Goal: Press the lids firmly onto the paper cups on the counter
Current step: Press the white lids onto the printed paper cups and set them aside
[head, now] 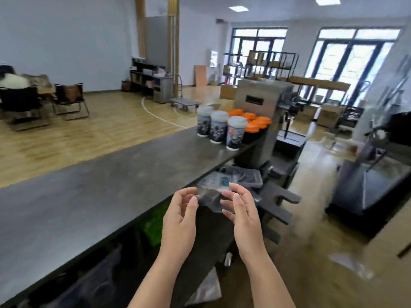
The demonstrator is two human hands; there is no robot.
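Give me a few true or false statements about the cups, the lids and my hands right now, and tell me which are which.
1. Three paper cups stand on the counter with lids on. True.
2. The left hand presses down on a cup. False: it is in the air, well short of the cups.
3. The orange-lidded cups sit beside the paper cups. True.
4. The right hand holds an orange lid. False: it holds no lid; both hands hang over the counter's near edge.

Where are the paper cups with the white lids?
In the head view, three printed paper cups with white lids stand far along the dark grey counter, right of centre, beside the orange lids.
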